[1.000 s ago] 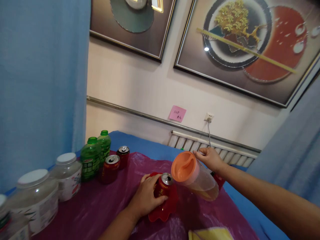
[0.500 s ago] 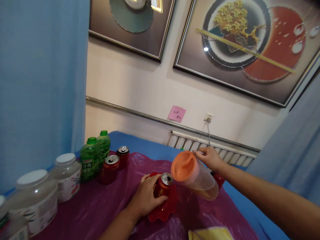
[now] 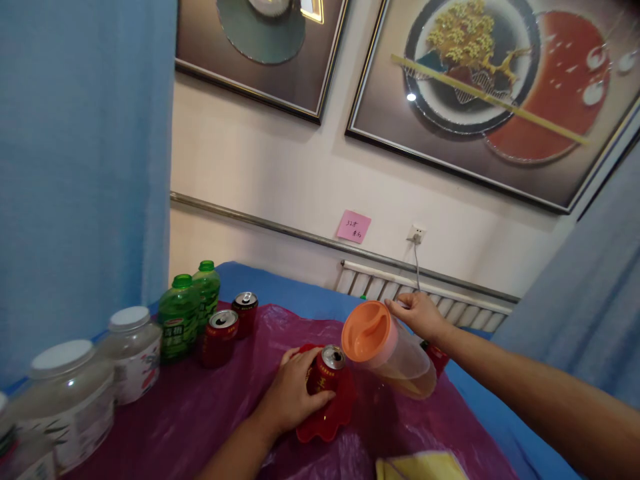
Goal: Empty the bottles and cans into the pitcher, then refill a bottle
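Curling partway round the red can [image 3: 324, 381], the left hand [image 3: 293, 393] holds its side, thumb in front and fingers behind. The can stands upright on a scalloped red dish [image 3: 333, 425], directly beneath that hand. Higher and across from it, the right hand [image 3: 417, 315] is bent closed at the upper side of the jug [image 3: 413, 367], gripping it; the exact hold on the handle is hidden. The jug tilts toward the left hand, its orange lid [image 3: 367, 331] close by the can's top; whether they touch, I cannot tell. Pale brownish liquid [image 3: 413, 385] lies low in the jug.

Beyond the left hand, to its left, stand two more cans [image 3: 220, 341], two green bottles [image 3: 179, 323] and, farther left, white-capped jars [image 3: 135, 363]. Below the right hand, nearer the wearer, lies a yellow cloth [image 3: 420, 467] on the purple sheet [image 3: 200, 427]. A partly hidden red thing [image 3: 438, 360] sits behind the right forearm.
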`<state>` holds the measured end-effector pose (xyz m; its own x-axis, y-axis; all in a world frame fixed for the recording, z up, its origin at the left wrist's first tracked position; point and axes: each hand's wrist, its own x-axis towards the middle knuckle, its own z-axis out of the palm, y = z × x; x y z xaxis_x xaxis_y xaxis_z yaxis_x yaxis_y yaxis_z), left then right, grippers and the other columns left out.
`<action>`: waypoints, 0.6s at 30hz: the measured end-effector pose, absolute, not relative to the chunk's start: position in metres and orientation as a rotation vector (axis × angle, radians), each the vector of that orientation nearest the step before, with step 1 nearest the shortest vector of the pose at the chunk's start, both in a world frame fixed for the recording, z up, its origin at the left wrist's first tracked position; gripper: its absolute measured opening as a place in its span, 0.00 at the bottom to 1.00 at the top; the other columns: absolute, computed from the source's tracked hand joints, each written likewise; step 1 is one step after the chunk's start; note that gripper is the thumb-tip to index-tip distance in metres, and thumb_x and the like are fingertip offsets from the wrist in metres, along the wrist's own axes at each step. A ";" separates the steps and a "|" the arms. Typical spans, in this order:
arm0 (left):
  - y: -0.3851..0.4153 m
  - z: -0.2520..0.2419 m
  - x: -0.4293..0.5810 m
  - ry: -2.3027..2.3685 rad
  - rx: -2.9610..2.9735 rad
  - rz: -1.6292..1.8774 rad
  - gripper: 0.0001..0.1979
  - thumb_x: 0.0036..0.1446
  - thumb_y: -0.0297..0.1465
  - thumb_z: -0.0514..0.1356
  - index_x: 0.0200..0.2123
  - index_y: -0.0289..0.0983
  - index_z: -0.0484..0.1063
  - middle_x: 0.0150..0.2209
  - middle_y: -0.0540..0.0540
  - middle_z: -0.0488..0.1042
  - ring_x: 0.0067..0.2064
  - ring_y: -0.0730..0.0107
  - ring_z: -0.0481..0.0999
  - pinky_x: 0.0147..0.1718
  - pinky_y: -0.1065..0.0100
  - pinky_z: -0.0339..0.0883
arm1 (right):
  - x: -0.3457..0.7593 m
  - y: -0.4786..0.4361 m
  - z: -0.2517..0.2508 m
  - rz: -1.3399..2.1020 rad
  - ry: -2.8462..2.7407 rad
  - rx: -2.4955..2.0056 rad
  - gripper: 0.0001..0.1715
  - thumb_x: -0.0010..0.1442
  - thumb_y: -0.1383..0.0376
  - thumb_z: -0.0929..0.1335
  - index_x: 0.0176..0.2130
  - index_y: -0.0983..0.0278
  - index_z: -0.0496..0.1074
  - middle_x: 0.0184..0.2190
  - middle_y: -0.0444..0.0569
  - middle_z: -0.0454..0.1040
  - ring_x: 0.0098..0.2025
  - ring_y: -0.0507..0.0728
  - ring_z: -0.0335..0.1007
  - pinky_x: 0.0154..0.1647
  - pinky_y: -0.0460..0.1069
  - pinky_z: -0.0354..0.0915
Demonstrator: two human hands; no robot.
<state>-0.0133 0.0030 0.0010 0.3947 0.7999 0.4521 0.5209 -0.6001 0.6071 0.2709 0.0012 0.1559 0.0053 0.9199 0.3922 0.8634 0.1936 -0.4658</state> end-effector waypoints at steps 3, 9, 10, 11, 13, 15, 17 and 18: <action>0.004 -0.001 -0.014 1.143 2.288 1.047 0.36 0.42 0.35 0.72 0.57 0.43 0.71 0.55 0.42 0.78 0.58 0.45 0.74 0.64 0.41 0.55 | 0.271 0.001 0.157 0.120 -1.855 -1.669 0.30 0.57 0.46 0.64 0.19 0.59 0.48 0.17 0.38 0.45 0.21 0.48 0.42 0.21 0.48 0.40; 0.004 0.000 -0.013 1.135 2.279 1.024 0.36 0.42 0.34 0.72 0.57 0.42 0.70 0.56 0.42 0.78 0.58 0.45 0.73 0.65 0.42 0.54 | 0.273 0.003 0.156 0.111 -1.859 -1.663 0.30 0.57 0.46 0.64 0.19 0.59 0.48 0.16 0.38 0.46 0.20 0.49 0.42 0.21 0.48 0.40; 0.004 0.000 -0.013 1.131 2.279 1.018 0.36 0.42 0.33 0.72 0.57 0.42 0.70 0.56 0.42 0.77 0.59 0.45 0.73 0.65 0.42 0.53 | 0.273 0.003 0.156 0.111 -1.857 -1.665 0.30 0.57 0.46 0.64 0.19 0.59 0.48 0.16 0.38 0.46 0.20 0.49 0.43 0.21 0.48 0.41; 0.004 0.000 -0.013 1.123 2.281 1.013 0.36 0.42 0.33 0.72 0.58 0.43 0.70 0.56 0.42 0.77 0.59 0.46 0.73 0.65 0.41 0.53 | 0.274 0.004 0.156 0.112 -1.855 -1.668 0.30 0.57 0.46 0.64 0.19 0.59 0.48 0.17 0.38 0.46 0.20 0.49 0.43 0.21 0.48 0.41; 0.004 0.000 -0.013 1.114 2.285 1.017 0.36 0.43 0.33 0.71 0.58 0.43 0.70 0.56 0.42 0.77 0.59 0.46 0.73 0.65 0.41 0.52 | 0.274 0.004 0.155 0.112 -1.850 -1.672 0.30 0.57 0.45 0.64 0.19 0.59 0.49 0.17 0.38 0.46 0.21 0.49 0.43 0.22 0.48 0.41; 0.004 0.000 -0.013 1.121 2.285 1.030 0.36 0.43 0.33 0.71 0.58 0.43 0.70 0.56 0.42 0.78 0.59 0.46 0.73 0.65 0.41 0.53 | 0.274 0.004 0.155 0.114 -1.850 -1.674 0.30 0.58 0.45 0.64 0.19 0.59 0.49 0.17 0.38 0.47 0.21 0.49 0.43 0.22 0.48 0.41; 0.004 0.000 -0.013 1.133 2.283 1.032 0.36 0.42 0.34 0.71 0.57 0.43 0.70 0.56 0.42 0.78 0.58 0.45 0.73 0.64 0.41 0.54 | 0.274 0.004 0.155 0.112 -1.856 -1.675 0.30 0.58 0.45 0.64 0.19 0.59 0.49 0.17 0.38 0.46 0.21 0.49 0.43 0.21 0.48 0.41; 0.004 0.000 -0.013 1.137 2.283 1.029 0.36 0.42 0.34 0.72 0.57 0.43 0.70 0.56 0.42 0.78 0.59 0.44 0.73 0.64 0.41 0.54 | 0.275 0.004 0.155 0.108 -1.859 -1.675 0.31 0.58 0.45 0.64 0.19 0.59 0.49 0.17 0.38 0.46 0.21 0.49 0.43 0.21 0.48 0.41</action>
<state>-0.0134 0.0039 -0.0001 0.4019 0.8032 0.4398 0.5174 -0.5954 0.6146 0.2747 0.0044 0.1551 0.0027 0.9212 0.3892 0.8700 0.1897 -0.4551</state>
